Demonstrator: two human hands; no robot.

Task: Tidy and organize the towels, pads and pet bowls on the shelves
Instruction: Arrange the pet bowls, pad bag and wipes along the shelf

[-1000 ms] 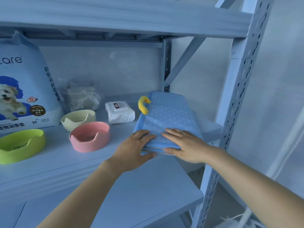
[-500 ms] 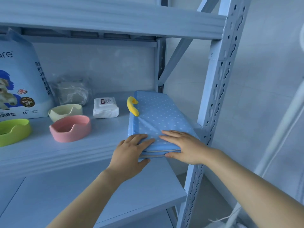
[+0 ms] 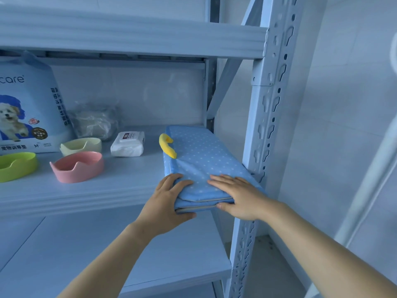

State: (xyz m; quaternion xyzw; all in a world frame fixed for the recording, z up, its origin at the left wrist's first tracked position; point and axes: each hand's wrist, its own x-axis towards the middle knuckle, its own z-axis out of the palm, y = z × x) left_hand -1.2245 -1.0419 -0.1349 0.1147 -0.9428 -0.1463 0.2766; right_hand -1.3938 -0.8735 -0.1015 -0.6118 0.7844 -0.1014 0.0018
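Observation:
A folded blue dotted pad (image 3: 199, 160) with a yellow loop lies at the right end of the middle shelf (image 3: 120, 181), its near edge over the shelf front. My left hand (image 3: 167, 201) grips its near left corner, fingers on top and thumb underneath. My right hand (image 3: 238, 196) holds the near right edge the same way. To the left stand a pink bowl (image 3: 78, 166), a cream bowl (image 3: 82, 145) and a green bowl (image 3: 16, 166).
A white pack of wipes (image 3: 129, 144) lies mid-shelf, with a plastic-wrapped bundle (image 3: 94, 121) and a large bag of pet training pads (image 3: 28, 108) behind the bowls. The rack's upright post (image 3: 264, 130) stands right beside the pad. A lower shelf (image 3: 107, 254) lies below.
The pad has slid further onto the shelf and closer to the right post, with both hands still on its near edge. The view has shifted a little.

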